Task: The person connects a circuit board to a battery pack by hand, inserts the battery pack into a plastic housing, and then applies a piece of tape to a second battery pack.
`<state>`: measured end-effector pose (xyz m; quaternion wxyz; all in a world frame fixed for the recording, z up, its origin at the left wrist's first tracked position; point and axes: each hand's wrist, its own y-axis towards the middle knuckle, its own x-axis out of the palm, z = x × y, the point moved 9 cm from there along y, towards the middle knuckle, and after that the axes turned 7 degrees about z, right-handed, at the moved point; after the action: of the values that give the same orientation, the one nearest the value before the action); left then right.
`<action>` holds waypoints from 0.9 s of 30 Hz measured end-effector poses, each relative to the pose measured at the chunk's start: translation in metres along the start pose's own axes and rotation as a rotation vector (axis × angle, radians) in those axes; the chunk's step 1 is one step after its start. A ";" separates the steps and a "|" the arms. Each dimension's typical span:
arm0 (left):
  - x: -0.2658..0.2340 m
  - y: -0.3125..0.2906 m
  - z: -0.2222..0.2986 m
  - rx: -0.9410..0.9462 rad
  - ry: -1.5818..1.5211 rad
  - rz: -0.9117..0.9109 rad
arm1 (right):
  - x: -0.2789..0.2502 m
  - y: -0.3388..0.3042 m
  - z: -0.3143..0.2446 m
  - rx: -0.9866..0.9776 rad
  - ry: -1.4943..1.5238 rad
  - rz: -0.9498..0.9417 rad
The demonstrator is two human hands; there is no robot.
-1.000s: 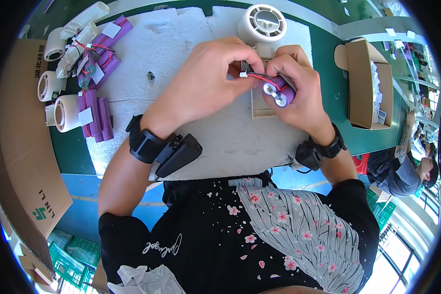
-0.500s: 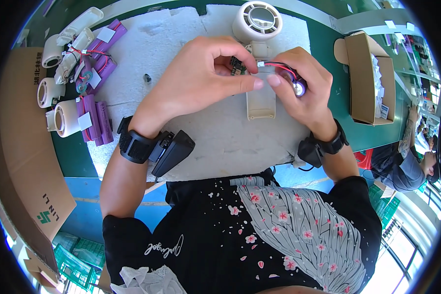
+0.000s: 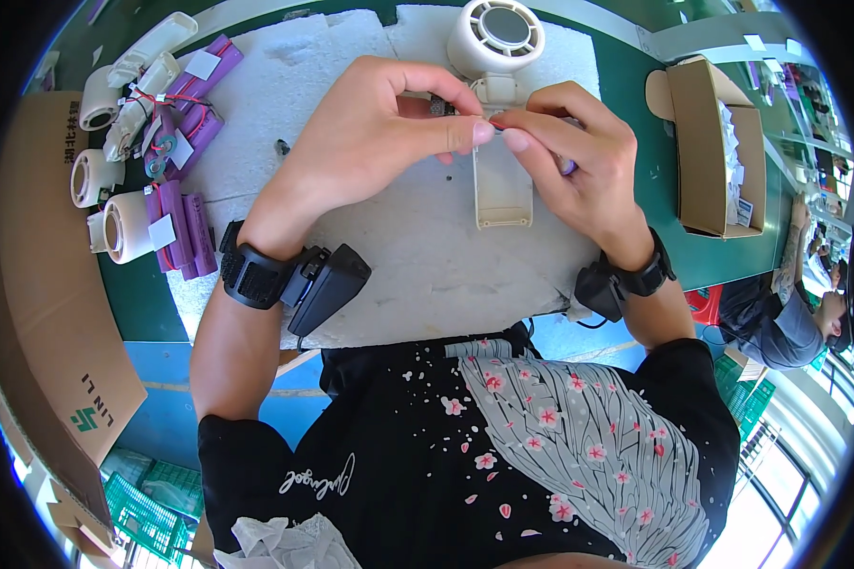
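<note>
In front of me lies a cream handheld fan, its round head (image 3: 496,36) at the far side and its open handle shell (image 3: 504,194) toward me. My left hand (image 3: 380,128) is closed on a small dark circuit board (image 3: 437,106), mostly hidden by the fingers. My right hand (image 3: 584,156) keeps a purple battery cell (image 3: 567,167) in its palm, largely covered. The fingertips of both hands meet above the handle, where a bit of red wire (image 3: 499,125) shows in the right hand's pinch. The wire's white plug is hidden there.
A white foam board (image 3: 399,275) covers the green table. Purple battery packs (image 3: 182,228) with red wires and cream fan bodies (image 3: 98,177) pile up at left, beside a big cardboard box (image 3: 43,247). At right stands an open carton (image 3: 716,152); beyond it sits another person (image 3: 778,322).
My right fingers have closed in on the left fingertips, covering the white plug and most of the wires that showed before. The battery cell has turned further into the palm.
</note>
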<state>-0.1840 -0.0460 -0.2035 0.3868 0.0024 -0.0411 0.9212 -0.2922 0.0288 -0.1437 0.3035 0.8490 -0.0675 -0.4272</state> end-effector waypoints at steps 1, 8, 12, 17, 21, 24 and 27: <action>0.000 0.000 0.000 -0.001 -0.001 0.000 | 0.001 -0.001 0.000 0.001 0.000 -0.001; -0.005 -0.002 -0.002 -0.030 0.154 0.070 | 0.007 -0.002 0.002 0.076 0.039 0.000; -0.005 -0.001 0.001 0.076 0.176 0.078 | 0.010 -0.002 0.004 0.105 0.050 -0.013; -0.001 -0.003 0.003 -0.044 0.119 -0.043 | 0.010 -0.002 0.007 0.110 0.080 -0.005; -0.002 -0.003 0.006 -0.002 0.049 -0.102 | 0.010 -0.002 0.008 0.106 0.115 -0.019; -0.003 -0.001 0.004 0.015 -0.018 -0.083 | 0.011 -0.003 0.006 0.075 0.110 -0.047; -0.002 -0.001 0.006 0.034 -0.013 -0.090 | 0.012 -0.003 0.006 0.091 0.103 -0.056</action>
<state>-0.1818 -0.0472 -0.1978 0.4275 0.0168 -0.0278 0.9034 -0.2894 0.0241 -0.1567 0.2554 0.8844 -0.0473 -0.3879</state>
